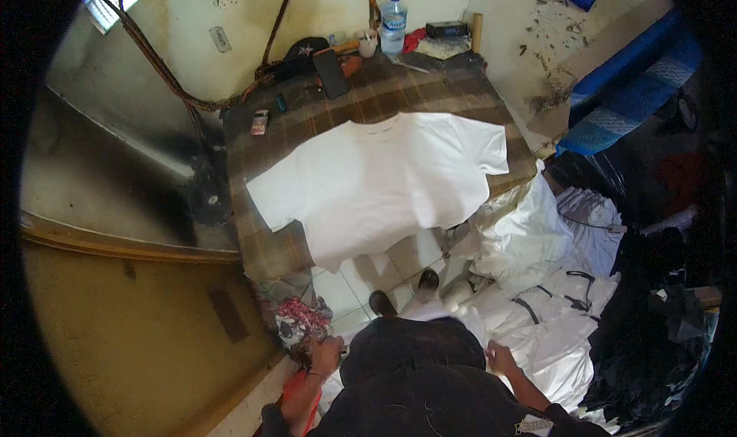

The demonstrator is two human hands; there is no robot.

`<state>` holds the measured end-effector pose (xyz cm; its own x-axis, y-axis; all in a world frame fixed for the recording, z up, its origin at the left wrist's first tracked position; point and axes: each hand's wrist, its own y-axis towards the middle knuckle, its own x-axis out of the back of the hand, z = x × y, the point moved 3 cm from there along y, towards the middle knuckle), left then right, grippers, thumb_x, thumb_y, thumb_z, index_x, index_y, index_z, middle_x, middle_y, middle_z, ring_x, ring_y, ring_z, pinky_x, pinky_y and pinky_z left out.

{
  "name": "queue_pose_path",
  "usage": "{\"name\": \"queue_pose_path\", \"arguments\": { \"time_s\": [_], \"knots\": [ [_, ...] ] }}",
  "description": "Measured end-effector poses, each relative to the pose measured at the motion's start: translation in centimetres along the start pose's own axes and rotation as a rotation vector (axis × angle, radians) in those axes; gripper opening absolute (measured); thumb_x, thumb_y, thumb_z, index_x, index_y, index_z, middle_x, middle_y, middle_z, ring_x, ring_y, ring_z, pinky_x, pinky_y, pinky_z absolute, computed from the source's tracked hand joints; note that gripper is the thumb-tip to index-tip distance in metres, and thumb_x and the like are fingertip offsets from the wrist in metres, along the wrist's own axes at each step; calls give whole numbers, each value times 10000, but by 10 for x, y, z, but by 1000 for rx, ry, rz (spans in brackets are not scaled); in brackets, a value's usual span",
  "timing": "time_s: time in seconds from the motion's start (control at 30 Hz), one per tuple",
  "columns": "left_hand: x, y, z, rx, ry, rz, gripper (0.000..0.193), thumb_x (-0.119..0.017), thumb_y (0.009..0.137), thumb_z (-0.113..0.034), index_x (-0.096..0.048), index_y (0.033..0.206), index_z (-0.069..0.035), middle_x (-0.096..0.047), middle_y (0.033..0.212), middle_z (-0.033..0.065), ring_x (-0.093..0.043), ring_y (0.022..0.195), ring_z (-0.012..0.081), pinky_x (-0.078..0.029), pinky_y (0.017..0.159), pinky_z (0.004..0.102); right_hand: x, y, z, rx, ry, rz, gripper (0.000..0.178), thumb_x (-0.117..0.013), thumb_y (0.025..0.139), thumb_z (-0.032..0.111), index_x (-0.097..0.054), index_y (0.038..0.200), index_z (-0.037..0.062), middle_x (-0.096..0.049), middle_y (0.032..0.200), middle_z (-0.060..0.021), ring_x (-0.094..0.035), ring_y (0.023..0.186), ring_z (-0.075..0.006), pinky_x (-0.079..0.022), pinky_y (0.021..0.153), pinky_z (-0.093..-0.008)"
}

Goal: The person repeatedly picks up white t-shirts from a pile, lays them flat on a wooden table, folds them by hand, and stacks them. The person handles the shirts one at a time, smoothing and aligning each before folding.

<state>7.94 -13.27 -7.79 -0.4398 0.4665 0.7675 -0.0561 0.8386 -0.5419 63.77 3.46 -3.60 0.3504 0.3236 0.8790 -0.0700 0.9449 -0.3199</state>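
Observation:
A white T-shirt point(384, 180) lies spread over the front of the padded table, its neckline toward the back and its hem hanging past the front edge. At my waist, a piece of white cloth point(434, 313) stretches between my hands, mostly hidden behind my dark top. My left hand point(328, 354) is closed at the cloth's left end, beside a red, white and dark patterned cloth point(301, 319). My right hand point(502, 357) pinches its right end, close to the heap of white garments point(530, 322). Both hands are well short of the T-shirt.
The table's brown checked cover point(295, 134) bears a phone point(331, 74), a dark cap point(305, 49), a water bottle point(394, 24), a cup point(367, 44) and a small pack point(260, 122). White bags point(526, 234) crowd the right; dark cloth point(641, 337) piles beyond. A wall point(138, 322) bounds the left.

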Motion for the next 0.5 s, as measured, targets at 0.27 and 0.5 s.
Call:
{"name": "queue_pose_path", "arguments": {
  "time_s": [0.27,0.5],
  "knots": [
    [148,23,-28,353,-730,-733,144,-625,1059,-126,-643,1169,-35,-699,1046,190,-685,976,436,-533,848,520,166,174,105,126,503,-131,139,-742,1001,116,-656,1021,8,-588,829,-24,-525,782,-127,-461,727,-315],
    [405,104,31,-68,-534,-981,89,-773,969,-76,-753,1004,3,-791,935,151,-756,844,195,-565,785,328,329,393,287,501,363,34,185,-818,951,169,-787,980,-12,-770,957,-73,-681,873,-142,-539,816,-315]
  ]
}}
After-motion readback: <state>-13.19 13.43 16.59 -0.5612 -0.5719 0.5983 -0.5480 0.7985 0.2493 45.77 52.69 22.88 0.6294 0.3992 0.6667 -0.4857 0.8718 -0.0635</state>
